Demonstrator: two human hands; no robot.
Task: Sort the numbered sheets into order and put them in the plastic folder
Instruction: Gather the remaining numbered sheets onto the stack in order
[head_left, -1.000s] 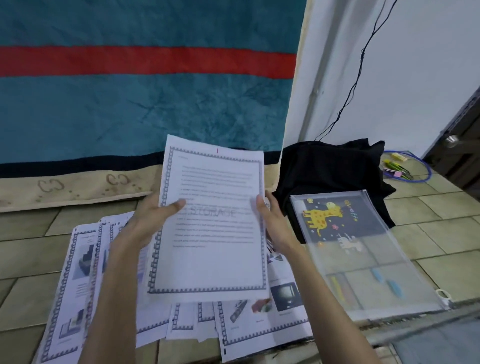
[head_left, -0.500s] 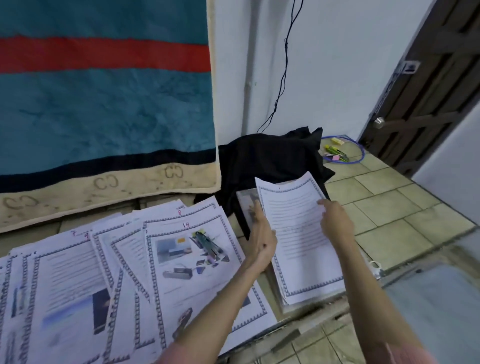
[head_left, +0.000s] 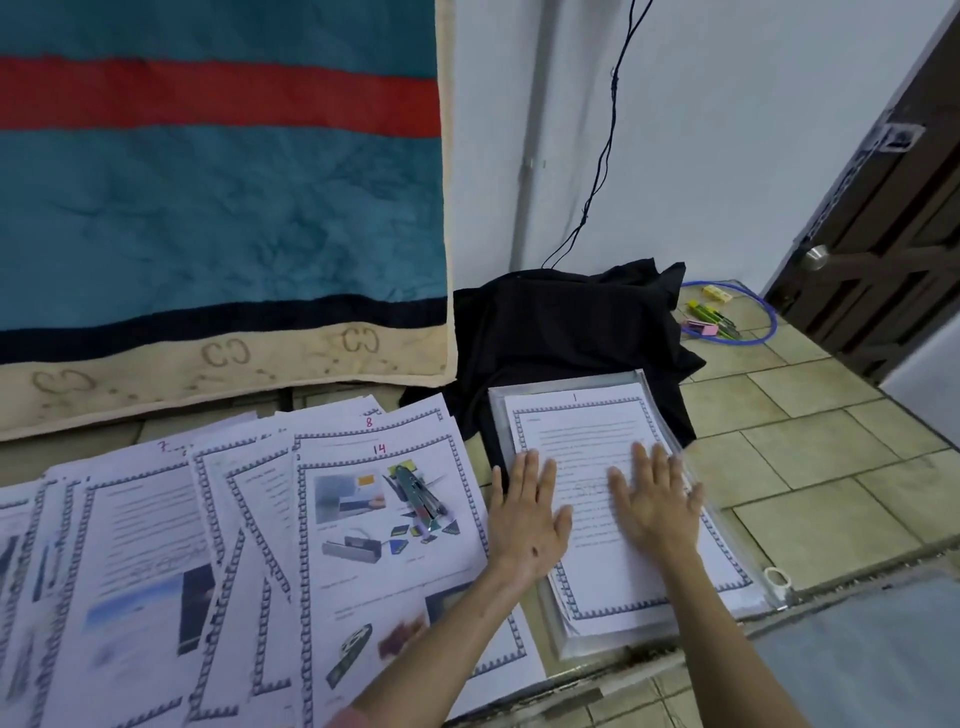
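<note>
Sheet 1 (head_left: 582, 426) — flat under both hands' straight fingers (head_left: 647, 460)

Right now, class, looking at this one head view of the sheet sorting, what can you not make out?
- Body text of sheet 1: too small and blurred, partly under the left hand and right hand.
- Whether sheet 1 lies inside or on top of the folder: unclear.
- Sheets at far left: cut by the frame edge, blurred.
- Sheet 8: mostly covered by sheet 14.
</note>
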